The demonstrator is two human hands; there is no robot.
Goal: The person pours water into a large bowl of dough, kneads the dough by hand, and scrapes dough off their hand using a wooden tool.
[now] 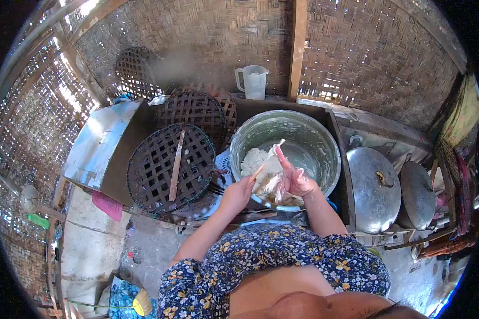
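Note:
A large round basin (332, 154) in front of me has pale, wet dough smeared around its inner wall. A lump of white dough (254, 159) lies at its left side, with a brownish patch near the front rim. My left hand (237, 196) is at the front left rim, closed around a thin tan stick (257, 172) that points up over the dough. Over the front of the basin, my right hand (298, 182) has its fingers stretched and apart. White dough clings to its fingers and palm; whether it also grips a piece is unclear.
Left of the basin are round woven racks (154, 165), one with a wooden stick (176, 167) across it. A plastic pitcher (254, 81) stands behind by the wall. Large metal lids (372, 186) are at the right. A broom (142, 303) lies at lower left.

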